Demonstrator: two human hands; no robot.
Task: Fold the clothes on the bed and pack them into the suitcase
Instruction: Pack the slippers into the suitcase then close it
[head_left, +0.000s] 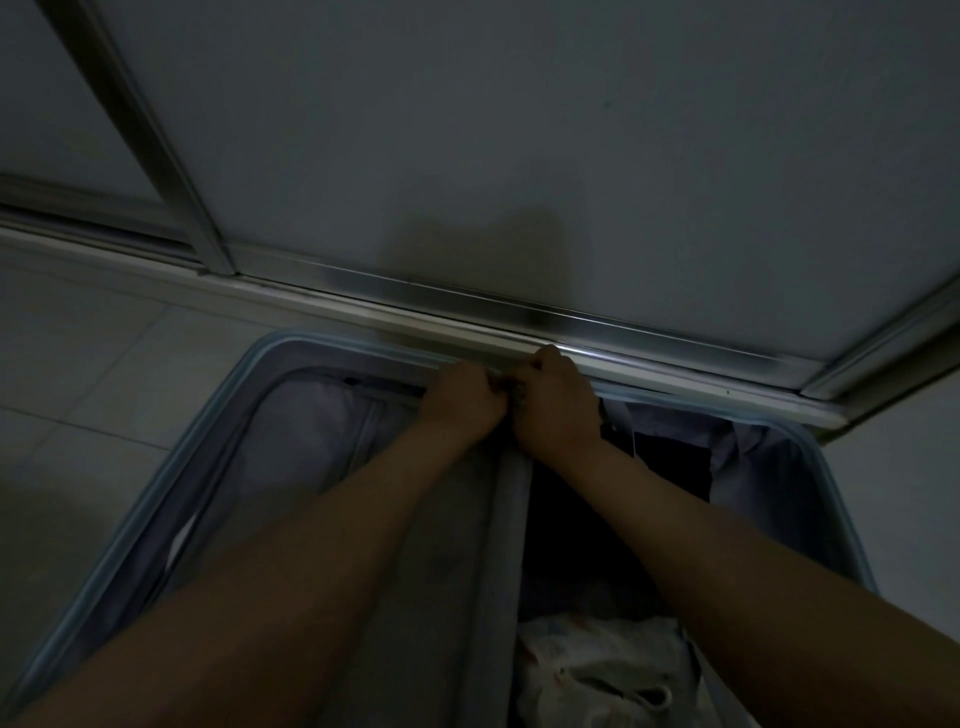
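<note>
suitcase far rim hard against sliding-door track, tiled floor left open

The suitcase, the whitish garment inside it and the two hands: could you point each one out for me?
suitcase (244, 374): head view, on its pale blue rim at the far left corner.
whitish garment (597, 670): head view, on its crumpled middle.
left hand (462, 397): head view, on its back.
right hand (558, 402): head view, on its back.

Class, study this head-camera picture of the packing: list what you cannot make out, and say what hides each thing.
1. What the left hand and right hand pinch at the far rim of the suitcase: hidden by the fingers.
2. The suitcase's near end: cut off by the bottom edge.
3. The dark clothes: dim light hides which garments.
4. The pale garment: partly cut off, type unclear.
</note>
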